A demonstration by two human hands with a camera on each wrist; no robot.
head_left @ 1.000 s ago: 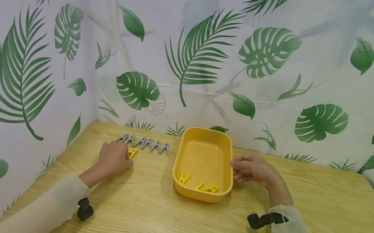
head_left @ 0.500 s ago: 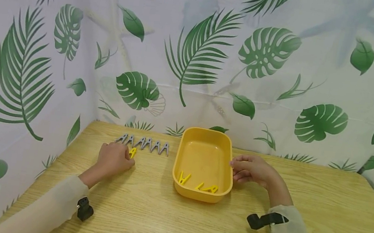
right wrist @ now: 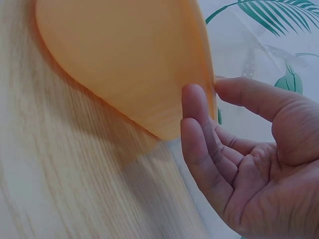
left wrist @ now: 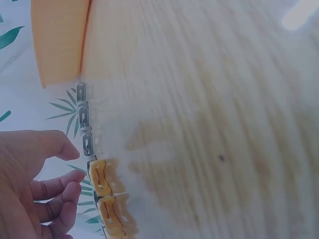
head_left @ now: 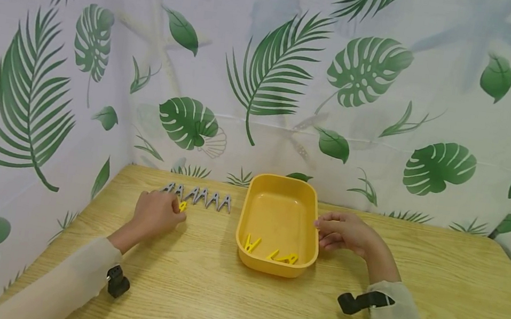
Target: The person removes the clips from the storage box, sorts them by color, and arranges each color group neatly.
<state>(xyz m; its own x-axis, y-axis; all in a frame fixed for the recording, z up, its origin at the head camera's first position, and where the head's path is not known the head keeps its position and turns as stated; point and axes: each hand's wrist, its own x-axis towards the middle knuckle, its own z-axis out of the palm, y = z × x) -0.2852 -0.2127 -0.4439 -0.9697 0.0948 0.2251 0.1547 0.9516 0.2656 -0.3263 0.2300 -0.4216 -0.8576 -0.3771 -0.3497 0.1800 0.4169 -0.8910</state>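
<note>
In the head view, a yellow plastic tub stands upright on the table, with several yellow clothespins lying at its near end. My right hand holds the tub's right side, thumb at the rim; the right wrist view shows curled fingers against the outer wall. To the left, my left hand is beside a yellow clothespin, mostly covered by it. The left wrist view shows thumb and index finger apart, close to two yellow clothespins, nothing visible between them.
Several grey clothespins stand in a row along the table's back edge, left of the tub. A leaf-print cloth hangs behind and at the left of the wooden table.
My left hand has shifted slightly right and away from me, covering more of the yellow clothespin. The right hand and the tub have stayed put.
</note>
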